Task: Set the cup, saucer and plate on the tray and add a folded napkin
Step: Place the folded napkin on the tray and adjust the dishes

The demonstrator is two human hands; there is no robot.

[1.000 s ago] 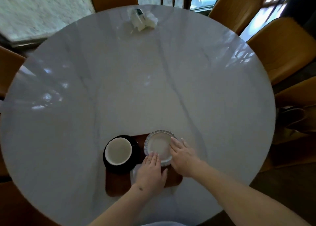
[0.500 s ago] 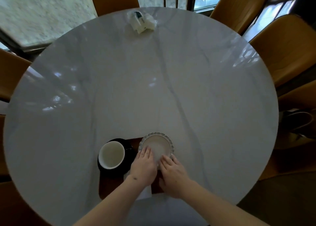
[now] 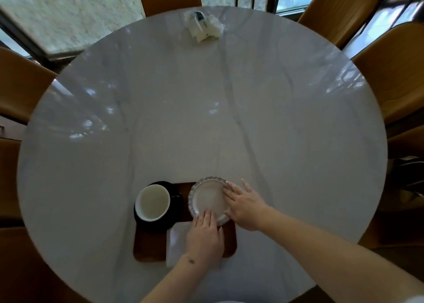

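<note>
Plate point(image 3: 207, 199) being steadied on the tray point(image 3: 150, 245), right of the cup point(image 3: 152, 203) and saucer point(image 3: 174, 189)
It is being pressed by flat, open fingers of both the left hand point(image 3: 204, 236) and right hand point(image 3: 244, 203); it may be nudged over the tray's far edge, or the napkin point(image 3: 176, 243) dragged

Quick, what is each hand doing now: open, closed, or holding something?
Left hand: open, flat on the napkin, fingertips touching the plate.
Right hand: open, straight fingers resting on the plate's right rim.
</note>
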